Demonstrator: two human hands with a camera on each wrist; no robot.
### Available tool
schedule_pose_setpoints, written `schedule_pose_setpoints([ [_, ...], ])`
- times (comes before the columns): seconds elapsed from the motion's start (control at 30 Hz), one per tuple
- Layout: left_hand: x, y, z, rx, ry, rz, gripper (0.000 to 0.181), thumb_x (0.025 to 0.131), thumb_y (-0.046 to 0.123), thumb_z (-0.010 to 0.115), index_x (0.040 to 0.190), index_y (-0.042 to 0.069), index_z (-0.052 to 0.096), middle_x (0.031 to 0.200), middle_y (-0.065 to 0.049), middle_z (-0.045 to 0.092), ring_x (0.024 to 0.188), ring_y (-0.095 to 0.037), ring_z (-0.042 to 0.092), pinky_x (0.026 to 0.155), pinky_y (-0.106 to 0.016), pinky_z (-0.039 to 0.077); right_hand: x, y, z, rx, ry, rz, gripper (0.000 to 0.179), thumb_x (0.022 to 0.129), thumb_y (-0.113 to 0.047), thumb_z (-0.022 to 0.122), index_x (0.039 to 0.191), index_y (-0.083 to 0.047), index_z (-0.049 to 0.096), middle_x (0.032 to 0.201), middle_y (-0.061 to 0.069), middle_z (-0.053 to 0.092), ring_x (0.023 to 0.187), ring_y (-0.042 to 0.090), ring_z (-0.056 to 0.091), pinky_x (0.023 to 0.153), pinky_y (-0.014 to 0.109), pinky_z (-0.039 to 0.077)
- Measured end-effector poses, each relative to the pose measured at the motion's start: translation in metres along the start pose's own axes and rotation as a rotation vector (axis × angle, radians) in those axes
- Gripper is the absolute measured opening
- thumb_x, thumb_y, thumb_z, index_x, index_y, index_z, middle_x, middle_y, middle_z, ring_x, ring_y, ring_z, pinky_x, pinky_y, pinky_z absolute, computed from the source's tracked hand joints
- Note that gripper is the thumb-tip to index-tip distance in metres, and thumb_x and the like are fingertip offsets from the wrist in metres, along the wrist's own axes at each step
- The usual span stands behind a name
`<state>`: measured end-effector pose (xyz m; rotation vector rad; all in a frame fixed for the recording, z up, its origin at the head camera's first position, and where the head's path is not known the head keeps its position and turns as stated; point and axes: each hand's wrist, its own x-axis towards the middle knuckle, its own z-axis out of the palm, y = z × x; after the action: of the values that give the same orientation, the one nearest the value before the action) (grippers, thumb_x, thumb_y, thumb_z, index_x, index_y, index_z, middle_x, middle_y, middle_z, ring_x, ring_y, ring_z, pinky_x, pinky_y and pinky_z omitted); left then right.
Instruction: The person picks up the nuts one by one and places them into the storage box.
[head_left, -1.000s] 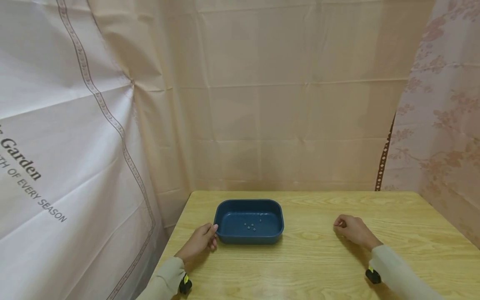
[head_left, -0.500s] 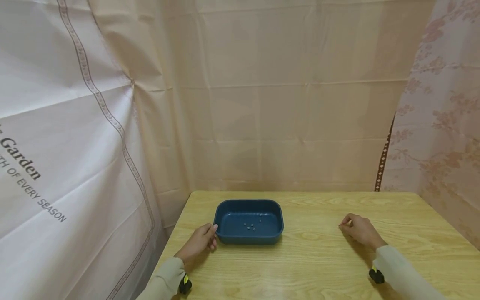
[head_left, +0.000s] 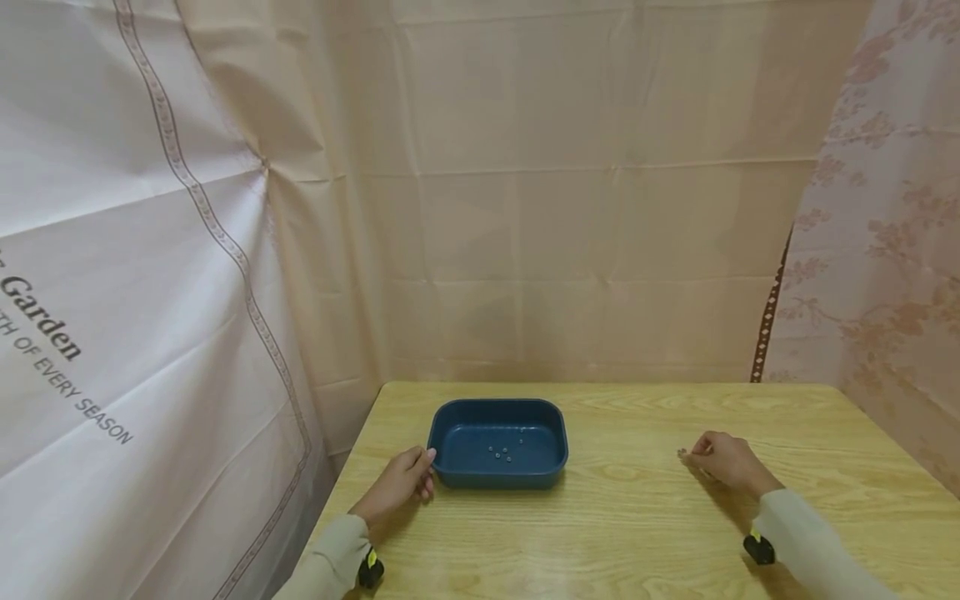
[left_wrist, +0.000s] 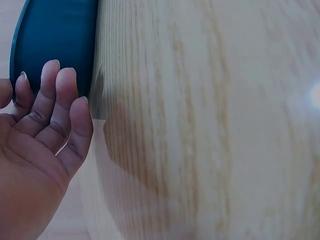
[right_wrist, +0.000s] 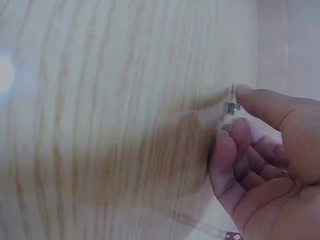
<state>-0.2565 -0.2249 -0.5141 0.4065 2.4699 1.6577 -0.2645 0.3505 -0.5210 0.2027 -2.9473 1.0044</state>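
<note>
A deep blue rectangular tub (head_left: 465, 479) stands on the wooden table, left of centre. Inside it lie several tiny silvery pieces (head_left: 498, 455) that look like metal nuts. My left hand (head_left: 399, 482) pinches the tub's left wall, the thumb over the rim and the index finger outside; the other fingers hang loosely. On the right, my right hand (head_left: 729, 460) hovers low over the table, thumb and fingers bent with a gap between their tips. A few small metal nuts (right_wrist: 231, 108) show right at those fingertips, and in the head view they lie just left of them.
The light wooden table (head_left: 622, 533) carries the tub and the loose nuts. A beige cloth (head_left: 562, 208) hangs behind its far edge, with a printed white cloth (head_left: 150, 333) on the left and a floral one (head_left: 885, 233) on the right. A wrist camera sits under each sleeve.
My right hand has drawn back to the right, and the small nuts at its fingertips have come into sight on the table. The left hand and the tub have stayed in place.
</note>
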Motion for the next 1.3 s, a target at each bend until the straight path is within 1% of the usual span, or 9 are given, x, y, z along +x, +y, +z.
schedule_pose_setpoints([
  [0.1, -0.0002, 0.0024, -0.0012, -0.003, 0.000, 0.002, 0.047, 0.112, 0.038, 0.044, 0.100, -0.005, 0.056, 0.079, -0.010, 0.063, 0.066, -0.018, 0.059, 0.061, -0.029, 0.054, -0.0023, 0.0001, -0.0036, 0.038, -0.032, 0.009, 0.019, 0.097, -0.017, 0.072, 0.092, 0.000, 0.065, 0.071, 0.002, 0.059, 0.063, 0.018, 0.055, 0.056, 0.031, 0.048],
  [0.17, 0.0001, 0.0025, -0.0020, -0.003, -0.003, 0.006, 0.047, 0.112, 0.039, 0.044, 0.100, -0.005, 0.056, 0.079, -0.011, 0.063, 0.066, -0.017, 0.060, 0.061, -0.029, 0.054, -0.0035, -0.0003, -0.0053, 0.070, -0.050, 0.036, 0.017, 0.097, -0.014, 0.072, 0.088, -0.002, 0.064, 0.070, 0.003, 0.058, 0.062, 0.017, 0.054, 0.055, 0.030, 0.048],
  [0.2, 0.0003, 0.0023, -0.0023, -0.005, -0.005, 0.004, 0.047, 0.112, 0.039, 0.044, 0.100, -0.005, 0.056, 0.079, -0.010, 0.063, 0.066, -0.017, 0.060, 0.061, -0.029, 0.054, -0.0038, -0.0002, -0.0057, 0.086, -0.059, 0.047, 0.018, 0.097, -0.012, 0.071, 0.085, -0.002, 0.063, 0.068, 0.003, 0.057, 0.061, 0.017, 0.054, 0.055, 0.030, 0.047],
  [0.4, 0.0009, -0.0007, -0.0025, 0.004, -0.013, -0.002, 0.044, 0.113, 0.035, 0.043, 0.100, -0.005, 0.057, 0.079, -0.010, 0.063, 0.067, -0.018, 0.060, 0.061, -0.029, 0.055, -0.0055, 0.0008, -0.0054, 0.107, -0.085, 0.048, 0.029, 0.099, -0.010, 0.067, 0.071, -0.006, 0.060, 0.059, 0.001, 0.053, 0.055, 0.015, 0.049, 0.052, 0.027, 0.043],
  [0.57, 0.0000, 0.0003, -0.0017, 0.004, -0.009, -0.001, 0.043, 0.113, 0.033, 0.042, 0.100, -0.005, 0.057, 0.079, -0.010, 0.063, 0.067, -0.018, 0.060, 0.061, -0.030, 0.054, -0.0064, 0.0014, -0.0054, 0.136, -0.106, 0.042, 0.035, 0.100, -0.012, 0.067, 0.066, -0.006, 0.059, 0.056, 0.000, 0.051, 0.052, 0.013, 0.046, 0.051, 0.026, 0.043],
  [0.67, -0.0002, 0.0011, -0.0006, 0.007, 0.005, 0.002, 0.044, 0.113, 0.034, 0.043, 0.100, -0.006, 0.056, 0.080, -0.012, 0.063, 0.067, -0.019, 0.059, 0.060, -0.030, 0.053, -0.0065, 0.0028, -0.0051, 0.124, -0.106, 0.015, 0.036, 0.100, -0.014, 0.067, 0.066, -0.006, 0.059, 0.055, -0.001, 0.050, 0.051, 0.013, 0.046, 0.050, 0.027, 0.042],
  [0.8, -0.0009, 0.0016, 0.0001, 0.001, 0.005, -0.001, 0.045, 0.113, 0.035, 0.043, 0.101, -0.006, 0.056, 0.081, -0.014, 0.063, 0.067, -0.020, 0.059, 0.059, -0.030, 0.053, -0.0062, 0.0039, -0.0038, 0.109, -0.098, 0.008, 0.034, 0.100, -0.013, 0.067, 0.067, -0.006, 0.060, 0.056, -0.001, 0.050, 0.052, 0.014, 0.047, 0.050, 0.027, 0.043],
  [1.03, 0.0002, -0.0016, -0.0014, 0.002, -0.014, 0.003, 0.044, 0.113, 0.036, 0.043, 0.101, -0.004, 0.057, 0.080, -0.011, 0.063, 0.066, -0.017, 0.059, 0.061, -0.028, 0.054, -0.0067, 0.0040, -0.0019, 0.098, -0.096, 0.007, 0.032, 0.100, -0.010, 0.066, 0.069, -0.006, 0.061, 0.057, -0.001, 0.051, 0.053, 0.014, 0.048, 0.049, 0.026, 0.042],
  [1.3, -0.0006, -0.0014, -0.0011, 0.009, -0.015, 0.008, 0.046, 0.113, 0.037, 0.042, 0.101, -0.005, 0.057, 0.079, -0.010, 0.063, 0.066, -0.017, 0.060, 0.061, -0.029, 0.054, -0.0075, 0.0012, -0.0027, 0.106, -0.086, 0.018, 0.021, 0.099, -0.007, 0.065, 0.077, -0.005, 0.064, 0.060, 0.001, 0.053, 0.055, 0.016, 0.050, 0.050, 0.027, 0.042],
])
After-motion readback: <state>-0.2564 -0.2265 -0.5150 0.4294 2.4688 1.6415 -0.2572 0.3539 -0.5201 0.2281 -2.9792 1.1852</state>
